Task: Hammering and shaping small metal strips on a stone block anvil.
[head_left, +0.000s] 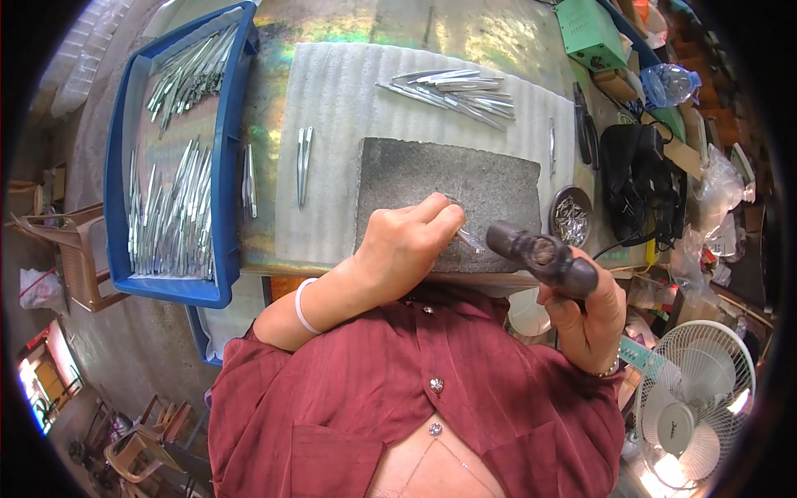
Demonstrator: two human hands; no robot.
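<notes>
Pinching a shiny metal pc (471,241) in bent fingers, L hand (411,236) is over dk block (415,172); pc at block's 5 o'clock. R hand (594,319) has fingers curled round hammer (544,256), head approx 4 o'clock, nr pc. Tweezers pile (458,93) 12 o'clock, bowl (589,207) w/ metal bits 3, blue tray (226,166) 9–10.

By the near edge of the table (267,100), the left hand (413,238) hides most of the shiny piece (471,241) it pinches. The hammer head (544,256) and right hand (594,322) hide the handle. Toward the right edge, bits (570,220) in the round dish (588,203) are too small to identify.
</notes>
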